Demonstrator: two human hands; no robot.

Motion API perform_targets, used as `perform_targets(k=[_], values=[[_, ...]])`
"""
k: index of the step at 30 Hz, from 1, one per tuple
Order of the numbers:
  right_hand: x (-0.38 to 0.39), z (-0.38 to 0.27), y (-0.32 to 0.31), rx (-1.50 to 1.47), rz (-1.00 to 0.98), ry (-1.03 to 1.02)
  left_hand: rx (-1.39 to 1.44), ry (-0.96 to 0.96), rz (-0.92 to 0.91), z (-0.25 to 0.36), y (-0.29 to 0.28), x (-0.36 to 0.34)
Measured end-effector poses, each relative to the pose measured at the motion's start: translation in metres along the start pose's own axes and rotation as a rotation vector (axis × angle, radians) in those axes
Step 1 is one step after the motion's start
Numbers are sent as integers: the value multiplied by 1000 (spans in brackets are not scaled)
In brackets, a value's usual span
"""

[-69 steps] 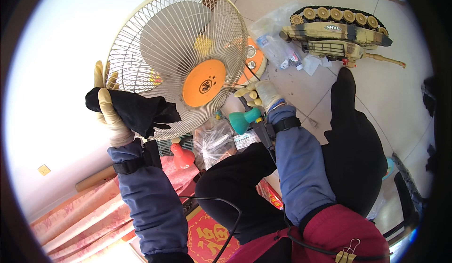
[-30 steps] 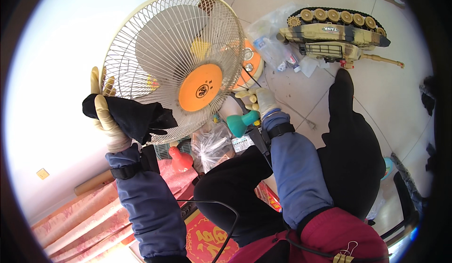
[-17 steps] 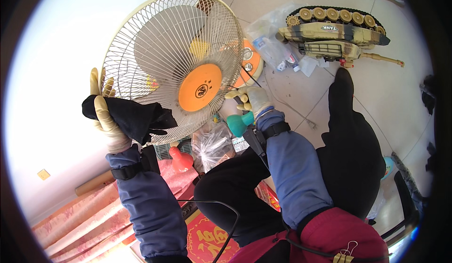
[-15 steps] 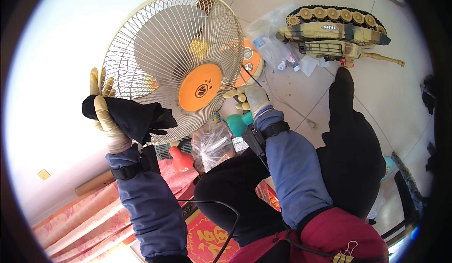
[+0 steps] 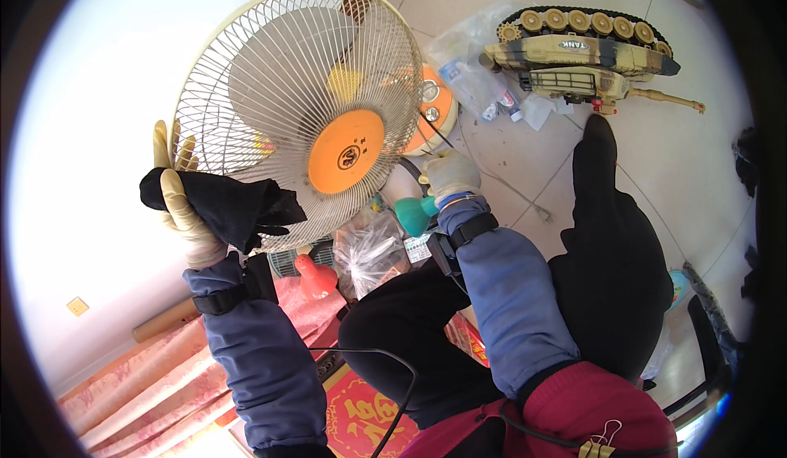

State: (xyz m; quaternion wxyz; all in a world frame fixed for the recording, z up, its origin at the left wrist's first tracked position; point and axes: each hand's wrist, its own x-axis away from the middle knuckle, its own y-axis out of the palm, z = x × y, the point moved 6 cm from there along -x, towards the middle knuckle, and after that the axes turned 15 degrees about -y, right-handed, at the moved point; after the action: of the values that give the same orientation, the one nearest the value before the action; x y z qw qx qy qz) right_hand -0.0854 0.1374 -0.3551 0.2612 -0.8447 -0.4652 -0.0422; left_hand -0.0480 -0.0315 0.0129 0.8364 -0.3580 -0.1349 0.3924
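An electric fan with a wire guard and an orange centre cap tilts towards me. My left hand, in a pale yellow glove, is closed round a bunched black cloth at the guard's left rim. Its fingers reach up behind that rim, with the thumb over the cloth. To the right of the guard is my right hand, gloved too, its back towards me and its fingers curled inward. Whatever those fingers hold, if anything, is hidden. The fan's orange base with round knobs shows beyond it.
A camouflage toy tank lies on its side on the tiles, near my black shoe. Beside it are plastic bags and bottles. A teal bulb-shaped object, a red one and a clear plastic bag are nearer.
My right hand has turned and moved slightly right and down, its fingers now curled out of sight. The fan has shifted slightly to the left with my left hand and the cloth.
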Motion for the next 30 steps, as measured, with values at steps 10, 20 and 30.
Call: perform_targets(k=[10, 20, 30], values=[[10, 1, 11, -1212, 204, 411, 41, -20, -1, 1, 2, 1], [9, -13, 7, -1379, 244, 403, 59, 27, 12, 3, 0, 0], [-1, -15, 20, -1179, 121, 401, 75, -10, 7, 1, 2, 2]])
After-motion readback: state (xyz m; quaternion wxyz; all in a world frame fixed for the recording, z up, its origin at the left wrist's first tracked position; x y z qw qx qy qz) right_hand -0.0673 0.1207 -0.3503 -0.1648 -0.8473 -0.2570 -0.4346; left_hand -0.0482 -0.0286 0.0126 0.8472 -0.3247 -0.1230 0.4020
